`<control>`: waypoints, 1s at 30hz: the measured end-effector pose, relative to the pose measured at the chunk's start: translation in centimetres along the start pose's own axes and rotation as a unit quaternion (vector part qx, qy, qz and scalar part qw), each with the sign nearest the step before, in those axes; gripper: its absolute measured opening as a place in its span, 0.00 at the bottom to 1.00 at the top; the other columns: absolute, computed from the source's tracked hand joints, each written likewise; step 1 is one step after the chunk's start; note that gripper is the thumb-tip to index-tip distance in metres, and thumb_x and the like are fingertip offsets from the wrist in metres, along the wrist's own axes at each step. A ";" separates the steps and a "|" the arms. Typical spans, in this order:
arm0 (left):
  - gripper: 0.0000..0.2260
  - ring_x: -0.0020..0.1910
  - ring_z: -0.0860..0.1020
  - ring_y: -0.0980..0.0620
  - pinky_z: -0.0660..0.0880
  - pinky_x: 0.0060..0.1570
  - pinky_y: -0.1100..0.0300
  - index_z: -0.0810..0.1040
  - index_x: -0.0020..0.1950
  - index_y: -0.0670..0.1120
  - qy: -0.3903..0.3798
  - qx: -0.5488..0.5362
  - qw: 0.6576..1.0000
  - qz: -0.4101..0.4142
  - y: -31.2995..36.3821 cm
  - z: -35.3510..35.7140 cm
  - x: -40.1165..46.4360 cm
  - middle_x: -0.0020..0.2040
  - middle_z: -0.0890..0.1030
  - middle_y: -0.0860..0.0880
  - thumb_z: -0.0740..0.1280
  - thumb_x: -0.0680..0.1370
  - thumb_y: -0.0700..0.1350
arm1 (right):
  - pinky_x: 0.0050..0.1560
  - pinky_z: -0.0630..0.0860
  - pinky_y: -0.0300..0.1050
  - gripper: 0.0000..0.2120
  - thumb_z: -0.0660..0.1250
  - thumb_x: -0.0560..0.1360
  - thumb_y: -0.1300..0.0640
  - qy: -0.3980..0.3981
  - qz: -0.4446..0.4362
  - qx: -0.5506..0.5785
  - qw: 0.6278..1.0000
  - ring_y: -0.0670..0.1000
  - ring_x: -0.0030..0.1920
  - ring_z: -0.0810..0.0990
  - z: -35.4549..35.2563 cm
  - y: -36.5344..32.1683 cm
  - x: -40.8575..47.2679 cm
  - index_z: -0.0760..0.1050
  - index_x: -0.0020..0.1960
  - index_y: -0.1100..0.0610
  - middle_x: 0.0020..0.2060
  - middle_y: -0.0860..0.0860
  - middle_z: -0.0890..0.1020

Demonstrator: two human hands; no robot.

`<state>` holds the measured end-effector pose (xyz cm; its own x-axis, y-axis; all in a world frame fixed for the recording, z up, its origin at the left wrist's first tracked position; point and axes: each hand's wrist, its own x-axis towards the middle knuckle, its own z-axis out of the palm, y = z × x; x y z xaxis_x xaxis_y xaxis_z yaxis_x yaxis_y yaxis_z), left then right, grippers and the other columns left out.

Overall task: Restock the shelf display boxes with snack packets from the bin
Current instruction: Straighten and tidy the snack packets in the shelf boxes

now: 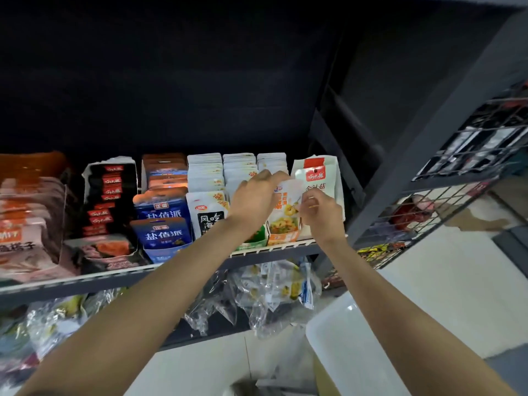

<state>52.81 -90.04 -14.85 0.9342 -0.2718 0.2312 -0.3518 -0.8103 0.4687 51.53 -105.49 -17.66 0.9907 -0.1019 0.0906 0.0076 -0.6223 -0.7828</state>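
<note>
Both hands meet at the right end of the shelf (274,248). My left hand (254,198) reaches over the rows of white packets (240,167), its fingers curled on the top of an orange-and-white snack packet (287,212) standing in its orange display box (283,238). My right hand (321,214) pinches the same packet's right edge. Just right of it stands a white packet with a red label (320,178). A white bin (343,338) sits low at the right, with only its rim and wall visible.
Blue packets (163,224), black packets (110,195) and pink packets (25,218) fill boxes to the left. Clear bagged goods (268,292) lie on the shelf below. A dark upright post (428,138) and a wire rack (471,178) stand close on the right.
</note>
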 end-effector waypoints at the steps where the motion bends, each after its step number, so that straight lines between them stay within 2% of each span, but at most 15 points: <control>1: 0.19 0.51 0.78 0.45 0.73 0.55 0.50 0.70 0.68 0.52 0.002 0.007 1.000 0.004 -0.1 0.1 0.1 0.56 0.76 0.46 0.61 0.78 0.38 | 0.31 0.68 0.28 0.03 0.66 0.75 0.63 0.000 -0.001 -0.008 1.000 0.42 0.33 0.74 0.0 0.1 0.1 0.73 0.43 0.60 0.37 0.52 0.79; 4: 0.18 0.53 0.77 0.46 0.72 0.57 0.52 0.71 0.68 0.51 -0.015 0.054 0.998 0.013 -0.2 0.8 0.1 0.55 0.78 0.46 0.62 0.79 0.40 | 0.28 0.66 0.33 0.09 0.65 0.75 0.65 -0.025 -0.009 -0.074 0.997 0.50 0.35 0.78 0.3 0.9 0.1 0.69 0.38 0.59 0.34 0.55 0.79; 6: 0.17 0.53 0.78 0.45 0.73 0.55 0.53 0.74 0.66 0.51 -0.041 0.062 0.997 0.001 -0.1 1.3 0.1 0.54 0.79 0.46 0.63 0.79 0.38 | 0.31 0.66 0.40 0.07 0.64 0.75 0.65 -0.044 -0.008 -0.134 0.990 0.54 0.39 0.78 0.2 0.9 0.3 0.70 0.39 0.60 0.36 0.57 0.80; 8: 0.17 0.54 0.78 0.46 0.74 0.55 0.53 0.74 0.65 0.51 -0.053 0.077 0.996 -0.003 0.0 1.3 0.4 0.54 0.79 0.46 0.64 0.78 0.38 | 0.36 0.67 0.42 0.03 0.63 0.76 0.64 -0.083 -0.010 -0.206 0.975 0.56 0.44 0.79 -0.1 0.4 0.6 0.73 0.44 0.62 0.41 0.57 0.81; 10: 0.17 0.58 0.74 0.47 0.72 0.57 0.54 0.71 0.66 0.50 -0.042 0.085 0.995 0.005 0.1 1.0 0.7 0.57 0.77 0.48 0.65 0.77 0.41 | 0.42 0.72 0.44 0.06 0.63 0.76 0.63 -0.099 -0.033 -0.244 0.964 0.56 0.48 0.79 -0.7 -0.7 1.1 0.74 0.52 0.63 0.46 0.57 0.79; 12: 0.17 0.61 0.69 0.49 0.67 0.59 0.56 0.70 0.66 0.50 -0.016 0.074 0.997 0.023 0.2 0.9 1.0 0.59 0.74 0.49 0.65 0.77 0.45 | 0.48 0.74 0.48 0.12 0.63 0.75 0.63 -0.053 -0.080 -0.244 0.965 0.56 0.52 0.77 -2.2 -1.9 1.4 0.72 0.58 0.61 0.52 0.55 0.75; 14: 0.18 0.63 0.67 0.50 0.65 0.61 0.57 0.70 0.66 0.49 0.006 0.057 0.997 0.051 0.7 0.7 1.4 0.61 0.72 0.50 0.64 0.77 0.48 | 0.55 0.74 0.50 0.17 0.64 0.75 0.62 0.036 -0.142 -0.303 0.942 0.56 0.59 0.72 -4.3 -2.6 1.9 0.71 0.63 0.59 0.60 0.55 0.72; 15: 0.18 0.64 0.67 0.50 0.64 0.62 0.57 0.70 0.67 0.48 0.004 0.052 0.997 0.063 1.1 0.6 1.9 0.63 0.71 0.50 0.64 0.77 0.49 | 0.58 0.72 0.50 0.19 0.64 0.75 0.62 0.056 -0.160 -0.335 0.927 0.56 0.63 0.69 -5.3 -2.5 2.3 0.70 0.65 0.59 0.63 0.55 0.71; 17: 0.22 0.67 0.64 0.50 0.62 0.65 0.56 0.65 0.71 0.47 -0.034 0.061 0.994 0.085 2.0 0.6 3.1 0.68 0.68 0.50 0.63 0.78 0.51 | 0.64 0.68 0.48 0.22 0.61 0.77 0.62 0.031 -0.141 -0.383 0.912 0.54 0.70 0.63 -7.0 -1.9 3.1 0.65 0.70 0.59 0.70 0.54 0.65; 19: 0.27 0.70 0.61 0.50 0.59 0.67 0.55 0.60 0.74 0.46 -0.082 0.091 0.988 0.097 3.0 1.0 4.4 0.73 0.62 0.50 0.63 0.78 0.53 | 0.65 0.66 0.46 0.23 0.58 0.79 0.62 -0.026 -0.090 -0.414 0.905 0.52 0.72 0.59 -7.8 -0.8 3.6 0.60 0.73 0.59 0.73 0.52 0.61; 21: 0.29 0.72 0.59 0.49 0.59 0.68 0.53 0.57 0.76 0.44 -0.113 0.116 0.983 0.091 3.5 1.6 5.5 0.75 0.59 0.48 0.62 0.78 0.53 | 0.66 0.65 0.44 0.24 0.55 0.79 0.64 -0.047 -0.070 -0.444 0.892 0.52 0.72 0.59 -8.2 0.0 3.7 0.57 0.74 0.60 0.75 0.53 0.58; 24: 0.28 0.70 0.62 0.47 0.61 0.66 0.51 0.58 0.75 0.43 -0.143 0.142 0.977 0.065 3.5 2.2 6.8 0.74 0.62 0.45 0.61 0.79 0.54 | 0.69 0.61 0.43 0.24 0.56 0.79 0.64 -0.045 -0.077 -0.483 0.871 0.52 0.74 0.56 -8.3 0.2 4.0 0.57 0.74 0.62 0.76 0.55 0.53; 27: 0.25 0.68 0.63 0.47 0.63 0.63 0.51 0.62 0.73 0.43 -0.136 0.179 0.973 0.060 3.5 2.4 7.1 0.70 0.66 0.45 0.59 0.79 0.54 | 0.74 0.52 0.47 0.18 0.61 0.77 0.62 -0.059 -0.101 -0.550 0.827 0.55 0.75 0.51 -7.7 0.3 4.2 0.69 0.67 0.63 0.76 0.58 0.49; 30: 0.22 0.67 0.64 0.48 0.62 0.61 0.53 0.65 0.72 0.45 -0.105 0.207 0.970 0.077 3.3 2.6 6.9 0.67 0.69 0.47 0.56 0.80 0.52 | 0.74 0.53 0.49 0.17 0.60 0.78 0.62 -0.069 -0.097 -0.576 0.809 0.58 0.74 0.54 -7.1 0.6 4.6 0.70 0.65 0.62 0.74 0.62 0.54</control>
<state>58.26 -95.89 -13.92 0.8796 -0.4704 0.0718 -0.4742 -0.8790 0.0503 55.14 -111.79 -13.33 0.9923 0.1229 0.0118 0.1118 -0.9348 0.3372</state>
